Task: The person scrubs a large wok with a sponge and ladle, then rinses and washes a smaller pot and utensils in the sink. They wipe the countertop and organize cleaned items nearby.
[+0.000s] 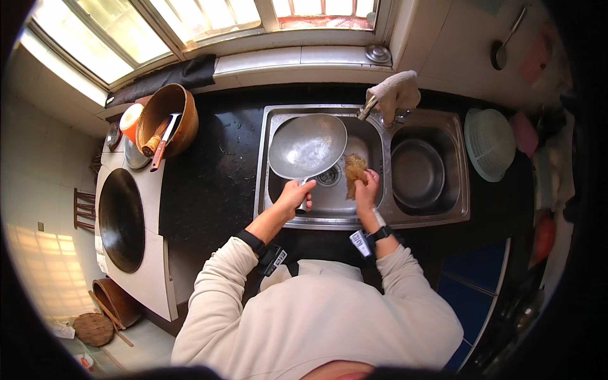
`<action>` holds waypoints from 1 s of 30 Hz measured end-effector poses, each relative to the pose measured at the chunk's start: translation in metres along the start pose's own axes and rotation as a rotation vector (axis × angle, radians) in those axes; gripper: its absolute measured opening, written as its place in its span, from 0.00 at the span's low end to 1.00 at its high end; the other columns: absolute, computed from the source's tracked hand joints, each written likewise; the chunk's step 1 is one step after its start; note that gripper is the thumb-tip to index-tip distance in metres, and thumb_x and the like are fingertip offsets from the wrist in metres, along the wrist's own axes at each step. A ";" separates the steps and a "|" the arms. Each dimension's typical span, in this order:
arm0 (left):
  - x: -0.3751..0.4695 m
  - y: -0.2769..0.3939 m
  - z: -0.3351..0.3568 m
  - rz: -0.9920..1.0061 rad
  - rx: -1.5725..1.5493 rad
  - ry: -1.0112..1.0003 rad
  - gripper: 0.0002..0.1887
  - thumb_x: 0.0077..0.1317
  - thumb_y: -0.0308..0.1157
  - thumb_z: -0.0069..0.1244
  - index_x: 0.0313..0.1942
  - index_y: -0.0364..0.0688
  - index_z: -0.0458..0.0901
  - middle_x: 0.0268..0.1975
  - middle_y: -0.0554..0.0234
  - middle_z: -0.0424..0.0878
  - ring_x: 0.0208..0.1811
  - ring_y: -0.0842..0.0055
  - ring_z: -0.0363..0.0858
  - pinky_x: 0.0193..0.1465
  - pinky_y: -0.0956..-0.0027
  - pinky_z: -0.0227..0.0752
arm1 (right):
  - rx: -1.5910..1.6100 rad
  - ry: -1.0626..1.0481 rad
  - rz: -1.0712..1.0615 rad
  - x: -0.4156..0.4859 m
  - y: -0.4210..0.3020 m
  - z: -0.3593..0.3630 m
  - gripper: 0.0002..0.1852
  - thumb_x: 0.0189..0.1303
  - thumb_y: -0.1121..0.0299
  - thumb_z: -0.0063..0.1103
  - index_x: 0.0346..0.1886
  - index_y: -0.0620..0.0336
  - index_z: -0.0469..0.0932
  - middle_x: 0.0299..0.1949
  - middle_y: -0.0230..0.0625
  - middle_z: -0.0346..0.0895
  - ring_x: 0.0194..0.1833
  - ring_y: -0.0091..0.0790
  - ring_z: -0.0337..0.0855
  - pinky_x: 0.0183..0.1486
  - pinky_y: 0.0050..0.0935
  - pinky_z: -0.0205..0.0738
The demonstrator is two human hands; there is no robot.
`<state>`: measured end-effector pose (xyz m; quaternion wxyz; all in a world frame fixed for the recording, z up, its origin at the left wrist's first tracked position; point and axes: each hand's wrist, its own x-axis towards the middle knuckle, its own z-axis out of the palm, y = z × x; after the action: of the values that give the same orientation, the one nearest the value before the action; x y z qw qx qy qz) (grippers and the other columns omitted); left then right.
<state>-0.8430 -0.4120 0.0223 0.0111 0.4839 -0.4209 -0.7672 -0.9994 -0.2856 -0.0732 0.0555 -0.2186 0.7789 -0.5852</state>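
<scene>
My left hand (297, 197) grips the handle of a metal wok (308, 146), which is held over the left side of the sink's larger basin (327, 209). The wok's inner side faces up and looks bare. Pinched in my right hand (367, 190) is a brownish, fibrous scrubbing pad (355, 171), apart from the wok and right of the drain strainer (328, 176). Above and to the right, a faucet (367, 108) has a light cloth (396, 92) draped over it. A round metal pan (418, 173) sits in the smaller right basin.
On the left, a large brown bowl (190, 118) holds a knife (161, 147) and a brush (154, 142). A big dark wok (121, 221) is set in the white stove top. A pale green plastic colander (489, 145) stands right of the sink. Windows line the back.
</scene>
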 end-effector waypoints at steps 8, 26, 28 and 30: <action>-0.017 -0.024 0.032 -0.280 -0.060 -0.192 0.05 0.54 0.23 0.43 0.22 0.37 0.66 0.16 0.63 0.67 0.14 0.77 0.68 0.16 0.68 0.68 | 0.129 -0.040 -0.289 0.004 -0.066 0.026 0.21 0.57 0.70 0.50 0.56 0.57 0.69 0.58 0.49 0.63 0.58 0.50 0.64 0.60 0.36 0.57; -0.013 -0.051 -0.006 -0.172 -0.468 -0.729 0.08 0.55 0.24 0.44 0.32 0.47 0.63 0.14 0.69 0.61 0.07 0.80 0.61 0.09 0.71 0.62 | 0.801 -0.814 0.564 -0.006 0.002 0.040 0.23 0.60 0.52 0.38 0.47 0.59 0.72 0.45 0.37 0.76 0.45 0.38 0.77 0.49 0.39 0.71; 0.002 -0.048 0.003 -0.127 -0.546 -0.685 0.06 0.56 0.26 0.42 0.32 0.47 0.63 0.15 0.69 0.61 0.08 0.80 0.61 0.10 0.72 0.61 | 0.980 -0.633 0.941 -0.019 0.002 0.047 0.23 0.62 0.51 0.35 0.45 0.59 0.72 0.42 0.36 0.76 0.41 0.38 0.77 0.45 0.38 0.73; 0.009 -0.038 0.006 -0.164 -0.747 -0.760 0.05 0.57 0.26 0.40 0.33 0.47 0.65 0.15 0.70 0.61 0.08 0.81 0.60 0.11 0.74 0.59 | 1.171 -0.444 1.232 -0.018 0.004 0.049 0.23 0.62 0.49 0.34 0.42 0.57 0.71 0.37 0.36 0.77 0.33 0.37 0.78 0.35 0.35 0.75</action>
<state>-0.8374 -0.3874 -0.0077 -0.0305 0.1668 -0.0548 -0.9840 -0.9674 -0.3215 -0.0947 0.6151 0.1956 0.3041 -0.7007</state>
